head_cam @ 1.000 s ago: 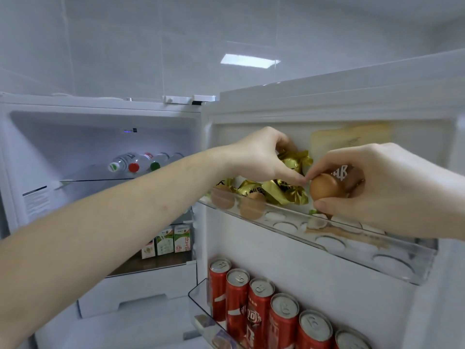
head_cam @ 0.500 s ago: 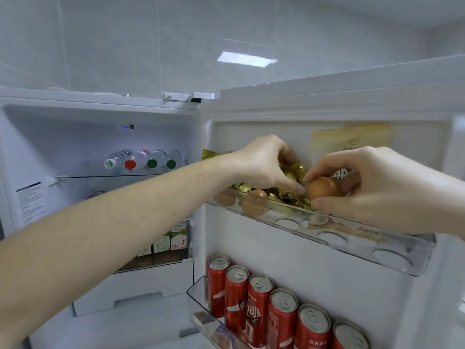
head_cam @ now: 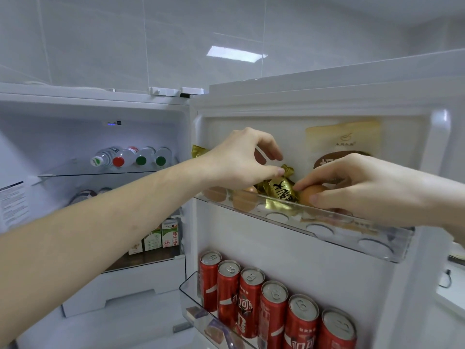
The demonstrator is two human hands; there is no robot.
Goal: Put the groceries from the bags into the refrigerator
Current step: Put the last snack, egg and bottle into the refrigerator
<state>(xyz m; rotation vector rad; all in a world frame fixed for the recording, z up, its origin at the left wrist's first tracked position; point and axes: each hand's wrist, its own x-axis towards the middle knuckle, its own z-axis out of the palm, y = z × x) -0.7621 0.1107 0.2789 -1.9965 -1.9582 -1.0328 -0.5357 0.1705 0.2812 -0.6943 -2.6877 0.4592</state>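
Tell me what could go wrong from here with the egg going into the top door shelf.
1. The right hand pinches the egg right beside the gold packets; they crowd the egg tray, so the egg may not seat in a cup and could roll.
2. The left hand is pinching a packet; tugging it might knock the eggs already seated.
3. An egg slipping over the shelf's front lip would likely break on the red cans below.
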